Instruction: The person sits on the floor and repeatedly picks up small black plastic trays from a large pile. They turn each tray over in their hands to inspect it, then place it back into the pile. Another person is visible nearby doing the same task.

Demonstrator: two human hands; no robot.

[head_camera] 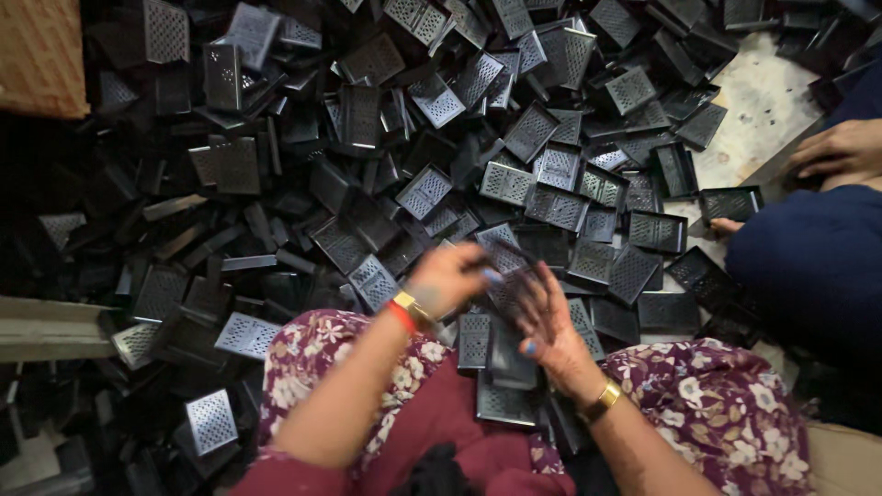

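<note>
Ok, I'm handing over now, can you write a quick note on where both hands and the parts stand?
Left hand: raised over the lap, fingers curled on a blurred black perforated part; grip unclear.
Right hand: open, fingers spread, touching the same part from below.
Parts: a big heap of black perforated trays covers the floor ahead; a few trays lie in the lap between the arms.
Another person's hand rests at the right edge, beside a bare floor patch.
Done: cannot tell from this view. Left: the heap looks unsorted.
</note>
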